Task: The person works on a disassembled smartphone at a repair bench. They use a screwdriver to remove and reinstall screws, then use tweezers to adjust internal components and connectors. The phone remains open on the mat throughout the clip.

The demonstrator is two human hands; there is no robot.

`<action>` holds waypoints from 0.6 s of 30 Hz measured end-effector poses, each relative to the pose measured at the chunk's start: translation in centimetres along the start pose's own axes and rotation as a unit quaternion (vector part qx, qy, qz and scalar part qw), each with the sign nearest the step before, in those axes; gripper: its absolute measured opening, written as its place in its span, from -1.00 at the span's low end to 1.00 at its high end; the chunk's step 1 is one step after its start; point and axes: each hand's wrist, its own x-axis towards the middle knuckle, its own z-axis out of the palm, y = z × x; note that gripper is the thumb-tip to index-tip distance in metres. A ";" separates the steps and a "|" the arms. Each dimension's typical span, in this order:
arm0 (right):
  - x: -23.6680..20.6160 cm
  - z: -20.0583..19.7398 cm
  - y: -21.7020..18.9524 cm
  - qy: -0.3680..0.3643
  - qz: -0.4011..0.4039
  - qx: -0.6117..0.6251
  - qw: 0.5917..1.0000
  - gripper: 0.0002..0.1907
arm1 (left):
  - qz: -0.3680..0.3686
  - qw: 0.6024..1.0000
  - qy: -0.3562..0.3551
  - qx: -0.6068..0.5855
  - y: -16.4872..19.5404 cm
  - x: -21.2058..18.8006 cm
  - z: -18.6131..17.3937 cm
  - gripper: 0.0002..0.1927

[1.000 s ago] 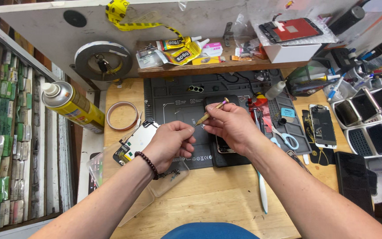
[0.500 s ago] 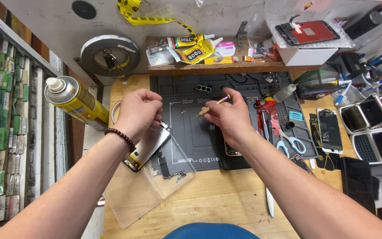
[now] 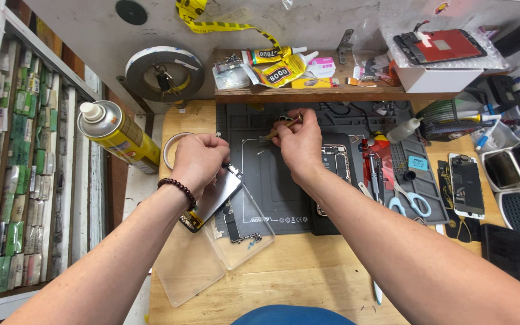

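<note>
Silver phone back plate with flat metal shield point(image 3: 216, 195) tilted over the left edge of the dark grey silicone work mat point(image 3: 272, 186), pinched in the left hand point(image 3: 198, 161) grip. Right hand point(image 3: 296, 141) grip pressed on a thin brass-coloured tool point(image 3: 284, 126) above the mat. Opened clear plastic case point(image 3: 212, 259) lies on the wooden counter point(image 3: 308, 271) just below. Yellow spray can point(image 3: 118, 135) stands left. Opened dark phone point(image 3: 336, 165) beside the right wrist.

My left hand point(image 3: 198, 161) hides the phone frame's point(image 3: 215, 198) top; the small part at my right fingers point(image 3: 289, 123) is too tiny to tell.
</note>
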 end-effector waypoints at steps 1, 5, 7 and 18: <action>0.1 0.1 0.1 -0.003 -0.002 -0.001 1.000 -0.68 | 0.000 1.000 0.001 0.000 -0.1 -0.1 0.0 -0.90; 0.7 0.7 0.6 -0.008 0.002 -0.005 1.000 -0.67 | 0.002 1.000 -0.003 -0.010 -0.1 -0.3 0.0 -0.90; 0.7 0.8 0.9 -0.009 0.000 -0.012 1.000 -0.67 | 0.001 1.000 -0.005 -0.013 -0.1 -0.3 0.0 -0.91; -2.6 -2.3 -2.6 -0.026 0.008 0.108 0.994 -0.53 | 0.040 0.997 -0.043 0.051 0.2 -0.6 2.1 -0.81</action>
